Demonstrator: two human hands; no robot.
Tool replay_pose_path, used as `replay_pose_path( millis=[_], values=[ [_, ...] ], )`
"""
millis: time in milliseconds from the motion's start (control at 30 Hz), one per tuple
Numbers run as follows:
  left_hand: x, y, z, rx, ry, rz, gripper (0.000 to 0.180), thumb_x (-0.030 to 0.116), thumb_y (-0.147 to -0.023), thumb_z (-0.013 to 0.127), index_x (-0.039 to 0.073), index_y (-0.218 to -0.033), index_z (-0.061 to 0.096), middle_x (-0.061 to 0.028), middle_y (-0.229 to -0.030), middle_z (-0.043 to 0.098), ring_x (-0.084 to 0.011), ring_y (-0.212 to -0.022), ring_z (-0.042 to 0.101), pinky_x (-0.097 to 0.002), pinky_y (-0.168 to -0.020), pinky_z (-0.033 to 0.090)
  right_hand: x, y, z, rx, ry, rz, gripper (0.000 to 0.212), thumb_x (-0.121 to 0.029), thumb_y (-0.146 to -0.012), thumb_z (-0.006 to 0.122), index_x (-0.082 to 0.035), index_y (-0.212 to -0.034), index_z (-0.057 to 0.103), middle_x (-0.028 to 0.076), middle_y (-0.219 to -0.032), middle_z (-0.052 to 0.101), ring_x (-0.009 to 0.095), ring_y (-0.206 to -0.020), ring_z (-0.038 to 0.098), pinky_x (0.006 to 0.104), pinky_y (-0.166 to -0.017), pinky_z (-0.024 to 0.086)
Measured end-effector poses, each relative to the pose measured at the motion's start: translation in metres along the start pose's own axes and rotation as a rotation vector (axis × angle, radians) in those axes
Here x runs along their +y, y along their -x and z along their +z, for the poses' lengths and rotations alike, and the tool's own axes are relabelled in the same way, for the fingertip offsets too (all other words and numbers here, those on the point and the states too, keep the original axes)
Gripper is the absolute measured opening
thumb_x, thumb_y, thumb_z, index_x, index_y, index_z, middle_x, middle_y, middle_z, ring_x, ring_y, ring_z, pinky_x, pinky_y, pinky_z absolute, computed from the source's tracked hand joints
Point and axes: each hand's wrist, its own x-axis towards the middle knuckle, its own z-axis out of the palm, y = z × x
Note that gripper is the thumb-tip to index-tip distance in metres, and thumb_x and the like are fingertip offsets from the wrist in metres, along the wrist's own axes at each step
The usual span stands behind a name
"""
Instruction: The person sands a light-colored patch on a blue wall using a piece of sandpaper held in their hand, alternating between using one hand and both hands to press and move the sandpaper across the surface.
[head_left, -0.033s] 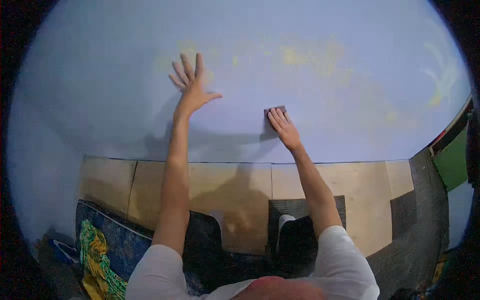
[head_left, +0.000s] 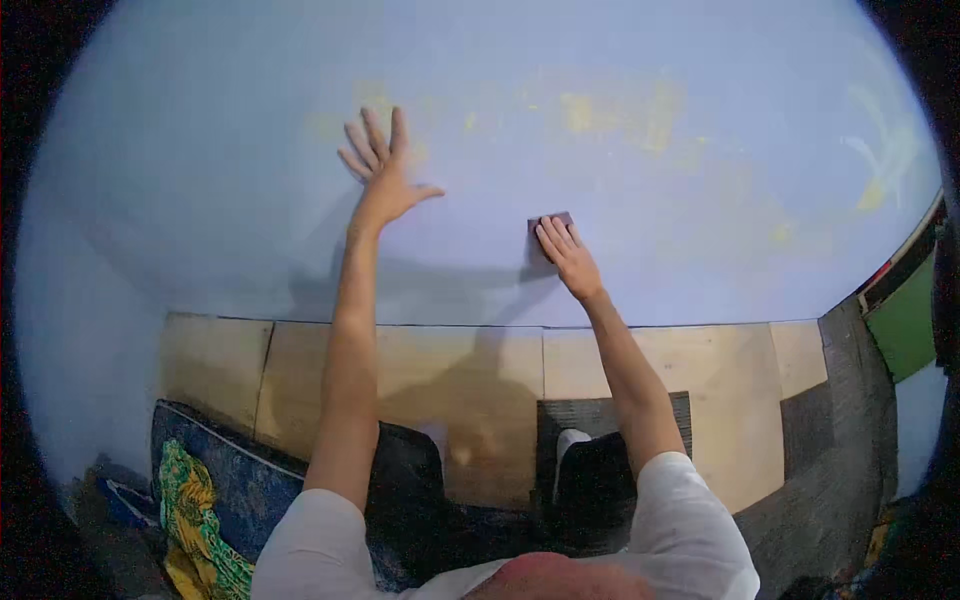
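Observation:
My left hand (head_left: pixel 385 185) rests against the pale blue wall (head_left: pixel 230 210), its fingers spread wide and nothing held. Lower and to its right, my right hand (head_left: pixel 570 258) presses a dark, squarish piece of sandpaper (head_left: pixel 535 228) flat to the same wall. Its fingers lie close together over the sandpaper and cover much of it, so the thickness cannot be made out. Faded yellow patches (head_left: pixel 580 112) mark the wall above and between both hands. Whitish streaks (head_left: pixel 885 150) show at the far right.
Light wooden boards (head_left: pixel 470 365) run along the foot of the wall. A dark grey mat (head_left: pixel 610 408) lies by my feet. At the lower left is a dark blue cushioned piece (head_left: pixel 235 455) bearing a yellow-green cloth (head_left: pixel 190 490). A green panel (head_left: pixel 905 320) stands at the right edge.

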Motion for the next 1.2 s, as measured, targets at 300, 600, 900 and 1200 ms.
replay_pose_path(
  millis=[300,600,900,1200],
  values=[
    [-0.004,0.008,-0.003,-0.004,0.005,-0.001,0.15,0.046,-0.058,0.094,0.022,-0.162,-0.011,-0.0283,-0.16,-0.029,-0.0534,-0.144,-0.03,-0.0728,-0.109,-0.016,-0.01,-0.061,-0.044,0.176,0.014,-0.036,0.057,-0.011,-0.094,0.049,-0.013,-0.151,0.043,0.006,-0.157,0.043,0.028,-0.143,0.044,0.0452,-0.118,0.036],
    [0.001,0.003,-0.007,-0.015,0.02,-0.005,0.152,0.044,-0.056,0.096,0.023,-0.161,-0.011,-0.0284,-0.16,-0.029,-0.0546,-0.144,-0.029,-0.0744,-0.109,-0.015,-0.011,-0.062,-0.044,0.233,0.129,-0.045,0.054,-0.012,-0.091,0.053,-0.009,-0.145,0.05,0.007,-0.153,0.049,0.026,-0.14,0.047,0.0432,-0.116,0.039],
    [-0.003,0.004,-0.002,0.022,-0.001,0.034,0.151,0.046,-0.057,0.095,0.023,-0.162,-0.011,-0.0286,-0.16,-0.029,-0.0569,-0.143,-0.028,-0.0756,-0.108,-0.014,-0.007,-0.064,-0.052,0.184,0.251,-0.118,0.054,-0.007,-0.085,0.054,-0.004,-0.139,0.056,0.008,-0.151,0.051,0.025,-0.141,0.046,0.0424,-0.117,0.038],
    [-0.007,0.004,0.004,0.037,0.008,0.051,0.15,0.048,-0.058,0.094,0.023,-0.162,-0.011,-0.029,-0.16,-0.028,-0.0559,-0.143,-0.029,-0.0757,-0.108,-0.015,-0.004,-0.067,-0.052,0.209,0.131,-0.135,0.056,-0.006,-0.085,0.057,-0.004,-0.141,0.054,0.008,-0.152,0.048,0.026,-0.142,0.045,0.0447,-0.119,0.038]
  ],
)
